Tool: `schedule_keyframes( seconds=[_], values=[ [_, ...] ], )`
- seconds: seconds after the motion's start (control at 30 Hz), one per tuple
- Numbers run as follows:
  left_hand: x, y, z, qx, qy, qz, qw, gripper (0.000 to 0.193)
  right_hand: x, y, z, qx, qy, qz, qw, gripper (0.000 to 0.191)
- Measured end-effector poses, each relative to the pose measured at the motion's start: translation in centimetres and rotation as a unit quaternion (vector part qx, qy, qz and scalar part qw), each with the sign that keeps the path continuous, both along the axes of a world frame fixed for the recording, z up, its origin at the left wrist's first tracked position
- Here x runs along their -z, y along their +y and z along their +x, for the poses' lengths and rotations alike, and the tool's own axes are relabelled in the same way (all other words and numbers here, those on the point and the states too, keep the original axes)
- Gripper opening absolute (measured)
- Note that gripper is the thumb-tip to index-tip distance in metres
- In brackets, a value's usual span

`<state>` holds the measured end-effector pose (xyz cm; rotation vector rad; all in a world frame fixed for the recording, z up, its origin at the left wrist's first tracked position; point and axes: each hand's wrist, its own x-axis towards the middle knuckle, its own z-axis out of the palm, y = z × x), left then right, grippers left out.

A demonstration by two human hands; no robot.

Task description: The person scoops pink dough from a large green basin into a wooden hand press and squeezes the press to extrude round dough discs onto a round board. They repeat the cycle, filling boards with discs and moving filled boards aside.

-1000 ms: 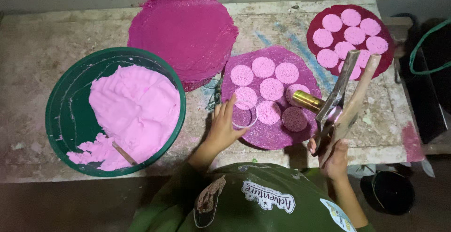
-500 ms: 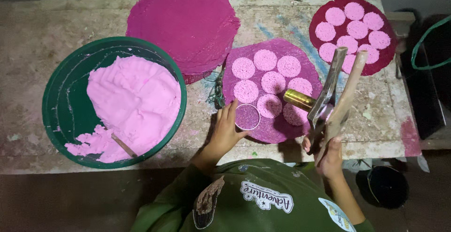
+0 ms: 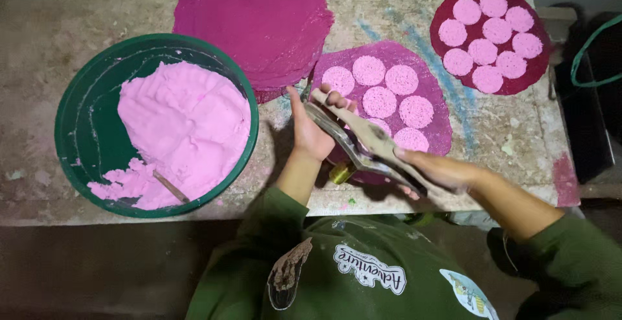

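My left hand [image 3: 311, 129] and my right hand [image 3: 440, 169] both grip a long-handled metal press tool [image 3: 363, 142], held across the near edge of a magenta round mat [image 3: 433, 86]. The mat carries several pink pressed discs [image 3: 379, 101]. The tool's brass head [image 3: 340, 172] hangs low by the table's front edge. The left hand holds the handle ends, the right hand holds nearer the head. Part of the mat is hidden behind the hands.
A green bowl [image 3: 78, 99] of pink dough [image 3: 188, 125] with a small stick in it sits at left. A bare magenta mat [image 3: 253, 15] lies at the back, and a dark red mat [image 3: 538, 67] with pink discs at right. A dark bag [image 3: 593, 99] stands off the table's right edge.
The press tool swung from upright at the right down across the mat. My left hand left the discs and took hold of the handles.
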<state>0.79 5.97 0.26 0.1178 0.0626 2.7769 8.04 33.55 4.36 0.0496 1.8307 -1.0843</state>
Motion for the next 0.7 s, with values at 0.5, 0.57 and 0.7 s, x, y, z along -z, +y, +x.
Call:
schedule_keyframes(
  seconds=[0.5,0.57,0.7],
  values=[
    [4.5,-2.6,-0.6,-0.158,-0.148,-0.015,0.976,0.049,-4.2,-7.9,-2.7,-0.136,0.259,0.191,0.937,0.072],
    [5.1,-2.0,-0.3,-0.155,-0.166,-0.003,0.974,0.047,-4.5,-7.7,-2.7,-0.132,0.259,0.18,0.94,0.071],
    [6.0,0.3,-0.8,-0.153,-0.179,0.007,0.972,0.045,-5.7,-6.9,-2.9,-0.147,0.22,0.278,0.923,0.073]
  ],
)
